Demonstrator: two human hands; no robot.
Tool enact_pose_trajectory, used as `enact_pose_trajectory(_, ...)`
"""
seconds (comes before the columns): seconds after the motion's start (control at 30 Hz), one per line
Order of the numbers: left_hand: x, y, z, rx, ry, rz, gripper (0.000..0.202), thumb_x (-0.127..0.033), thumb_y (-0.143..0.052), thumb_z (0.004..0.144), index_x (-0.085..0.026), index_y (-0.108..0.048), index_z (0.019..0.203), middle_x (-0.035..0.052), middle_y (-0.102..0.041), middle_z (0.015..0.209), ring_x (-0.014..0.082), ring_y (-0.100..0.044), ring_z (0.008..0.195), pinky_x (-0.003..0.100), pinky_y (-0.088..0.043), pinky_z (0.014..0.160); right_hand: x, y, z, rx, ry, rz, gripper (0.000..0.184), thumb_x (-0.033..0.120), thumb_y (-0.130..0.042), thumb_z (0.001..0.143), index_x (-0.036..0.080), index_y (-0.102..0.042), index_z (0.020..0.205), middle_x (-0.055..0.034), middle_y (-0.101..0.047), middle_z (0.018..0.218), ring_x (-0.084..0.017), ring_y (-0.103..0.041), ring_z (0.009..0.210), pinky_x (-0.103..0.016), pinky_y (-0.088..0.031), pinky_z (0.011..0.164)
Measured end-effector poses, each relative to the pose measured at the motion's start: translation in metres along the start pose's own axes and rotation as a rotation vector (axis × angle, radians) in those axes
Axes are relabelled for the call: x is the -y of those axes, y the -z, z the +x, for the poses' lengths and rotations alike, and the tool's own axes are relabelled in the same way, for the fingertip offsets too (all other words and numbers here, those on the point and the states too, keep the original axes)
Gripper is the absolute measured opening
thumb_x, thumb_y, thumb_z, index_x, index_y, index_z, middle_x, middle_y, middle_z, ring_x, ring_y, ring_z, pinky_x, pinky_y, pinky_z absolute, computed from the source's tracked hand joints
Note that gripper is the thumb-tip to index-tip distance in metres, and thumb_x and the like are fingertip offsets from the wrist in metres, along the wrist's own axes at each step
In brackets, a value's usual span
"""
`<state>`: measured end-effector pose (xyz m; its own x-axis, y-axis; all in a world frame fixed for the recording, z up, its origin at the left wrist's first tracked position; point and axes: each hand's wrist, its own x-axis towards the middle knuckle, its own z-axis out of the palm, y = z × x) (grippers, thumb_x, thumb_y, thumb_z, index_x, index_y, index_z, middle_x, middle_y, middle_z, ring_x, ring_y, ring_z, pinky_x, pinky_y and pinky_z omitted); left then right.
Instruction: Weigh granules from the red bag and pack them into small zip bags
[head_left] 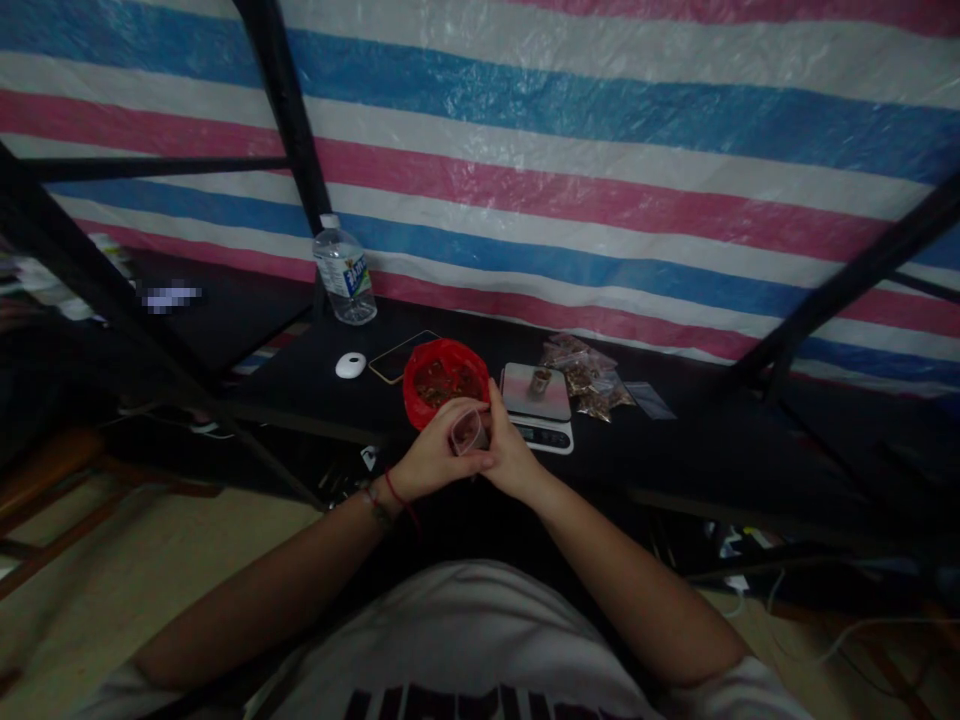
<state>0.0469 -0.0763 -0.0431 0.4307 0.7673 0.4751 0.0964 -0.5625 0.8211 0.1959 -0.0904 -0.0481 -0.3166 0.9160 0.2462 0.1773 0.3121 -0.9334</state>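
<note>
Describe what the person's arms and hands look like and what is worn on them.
Both arms are bare below short white T-shirt sleeves; the shirt has dark lettering. No gloves on the left hand or right hand. A thin red string and a darker band circle the left wrist. Nothing shows on the right wrist.

A red bag (444,381) sits on the black table (675,440) before a blue, pink and white striped tarp (600,150).

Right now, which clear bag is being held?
The small clear bag between the left hand and right hand, before the scale; the other bags lie piled right of the scale.
</note>
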Motion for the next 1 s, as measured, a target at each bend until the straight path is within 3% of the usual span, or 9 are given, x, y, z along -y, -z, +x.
enact_pose_trajectory(0.1, 0.000, 0.010, 0.001, -0.080, 0.035, -0.173, 0.051, -0.043, -0.076, 0.070, -0.018, -0.060, 0.112, 0.0112, -0.061, 0.112, 0.0254, -0.058, 0.106, 0.039, -0.045, 0.096, 0.010, -0.002, 0.009, 0.071, 0.006, -0.031, 0.118, 0.032, -0.074, 0.073, 0.018, 0.014, 0.150, -0.0170, -0.056, 0.127, -0.025, -0.062, 0.105, -0.045, -0.048, 0.093)
enact_pose_trajectory(0.2, 0.001, 0.029, 0.003, -0.243, 0.056, -0.386, 0.039, -0.045, -0.069, 0.076, -0.017, -0.062, 0.102, 0.0083, -0.064, 0.101, 0.0202, -0.062, 0.092, 0.032, -0.050, 0.083, 0.022, 0.005, 0.028, 0.212, 0.084, -0.093, 0.109, 0.036, -0.077, 0.070, 0.024, -0.006, 0.152, -0.0140, -0.043, 0.143, -0.025, -0.050, 0.125, -0.042, -0.041, 0.104)
enact_pose_trajectory(0.27, 0.004, 0.042, 0.004, -0.396, 0.054, -0.470, 0.036, -0.047, -0.067, 0.077, -0.017, -0.061, 0.096, 0.0069, -0.064, 0.096, 0.0175, -0.062, 0.084, 0.029, -0.051, 0.075, 0.024, 0.011, 0.050, 0.275, 0.126, -0.109, 0.083, 0.039, -0.072, 0.076, 0.026, -0.029, 0.147, -0.0103, -0.044, 0.143, -0.024, -0.048, 0.126, -0.040, -0.040, 0.104)
enact_pose_trajectory(0.33, 0.010, 0.054, 0.005, -0.526, 0.063, -0.483, 0.036, -0.047, -0.068, 0.075, -0.017, -0.059, 0.093, 0.0061, -0.064, 0.093, 0.0164, -0.061, 0.081, 0.028, -0.050, 0.073, 0.018, 0.015, 0.077, 0.232, 0.136, -0.158, 0.049, 0.034, -0.058, 0.088, 0.024, -0.048, 0.135, -0.0092, -0.057, 0.129, -0.021, -0.057, 0.114, -0.038, -0.044, 0.099)
enact_pose_trajectory(0.43, 0.024, 0.066, 0.007, -0.590, 0.127, -0.387, 0.036, -0.042, -0.073, 0.068, -0.019, -0.057, 0.090, 0.0058, -0.064, 0.093, 0.0174, -0.062, 0.083, 0.030, -0.050, 0.076, 0.001, 0.011, 0.117, 0.261, 0.210, -0.470, 0.030, 0.016, -0.055, 0.087, 0.018, -0.065, 0.114, -0.0097, -0.065, 0.112, -0.020, -0.060, 0.105, -0.037, -0.043, 0.097)
enact_pose_trajectory(0.6, 0.049, 0.065, 0.007, -0.658, 0.266, -0.301, 0.032, -0.041, -0.072, 0.067, -0.020, -0.055, 0.084, 0.0039, -0.065, 0.087, 0.0162, -0.062, 0.080, 0.029, -0.050, 0.075, -0.019, -0.008, 0.151, 0.568, 0.293, -0.866, 0.025, 0.009, -0.059, 0.080, 0.014, -0.071, 0.101, -0.0119, -0.068, 0.102, -0.022, -0.061, 0.095, -0.032, -0.045, 0.087)
enact_pose_trajectory(0.7, 0.058, 0.061, 0.007, -0.708, 0.326, -0.356, 0.032, -0.042, -0.070, 0.069, -0.018, -0.057, 0.086, 0.0026, -0.064, 0.085, 0.0136, -0.061, 0.077, 0.026, -0.049, 0.073, -0.022, -0.016, 0.155, 0.589, 0.261, -0.966, 0.026, 0.009, -0.059, 0.079, 0.014, -0.071, 0.101, -0.0117, -0.067, 0.104, -0.021, -0.062, 0.093, -0.029, -0.045, 0.083)
enact_pose_trajectory(0.8, 0.060, 0.058, 0.008, -0.676, 0.414, -0.488, 0.037, -0.046, -0.067, 0.069, -0.018, -0.057, 0.090, 0.0022, -0.065, 0.083, 0.0129, -0.061, 0.070, 0.025, -0.048, 0.064, -0.022, -0.018, 0.156, 0.572, 0.207, -1.019, 0.027, 0.008, -0.061, 0.076, 0.015, -0.071, 0.100, -0.0112, -0.068, 0.105, -0.021, -0.062, 0.094, -0.028, -0.044, 0.083)
enact_pose_trajectory(1.0, 0.055, 0.055, 0.007, -0.644, 0.483, -0.579, 0.041, -0.051, -0.067, 0.067, -0.016, -0.056, 0.086, 0.0023, -0.065, 0.079, 0.0123, -0.060, 0.061, 0.024, -0.046, 0.055, -0.019, -0.014, 0.155, 0.587, 0.136, -0.967, 0.025, 0.006, -0.061, 0.074, 0.018, -0.073, 0.092, -0.0057, -0.072, 0.094, -0.017, -0.063, 0.085, -0.024, -0.043, 0.076)
